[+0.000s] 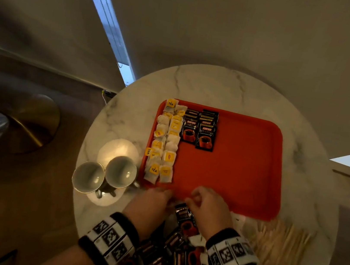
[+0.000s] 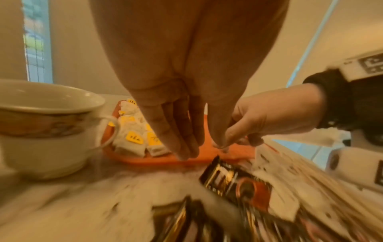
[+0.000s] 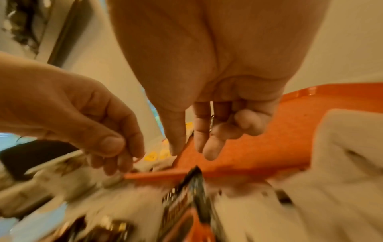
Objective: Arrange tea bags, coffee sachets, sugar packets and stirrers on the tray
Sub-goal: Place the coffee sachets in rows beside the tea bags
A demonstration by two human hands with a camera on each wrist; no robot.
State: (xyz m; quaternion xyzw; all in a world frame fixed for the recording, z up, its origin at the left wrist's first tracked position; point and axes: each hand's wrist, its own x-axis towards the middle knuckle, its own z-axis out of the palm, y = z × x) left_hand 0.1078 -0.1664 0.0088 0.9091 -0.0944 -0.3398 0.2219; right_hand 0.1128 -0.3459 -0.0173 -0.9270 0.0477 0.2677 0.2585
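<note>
Head view shows the orange tray [image 1: 244, 165] holding two columns of tea bags [image 1: 164, 144] and few coffee sachets [image 1: 199, 129], while the left hand [image 1: 150, 201] and right hand [image 1: 208, 205], fingers loose and empty, hover over the sachet pile [image 1: 173, 257] on the table [image 1: 210, 85]; stirrers [image 1: 278, 243] await beside it, and sugar packets cannot be made out.

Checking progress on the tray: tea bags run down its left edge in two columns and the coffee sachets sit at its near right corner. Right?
Not quite. The tea bags do run down the left edge of the tray in two columns, but the coffee sachets sit at the far end, right beside the tea bags, not at the near right corner. The head view shows it.
</note>
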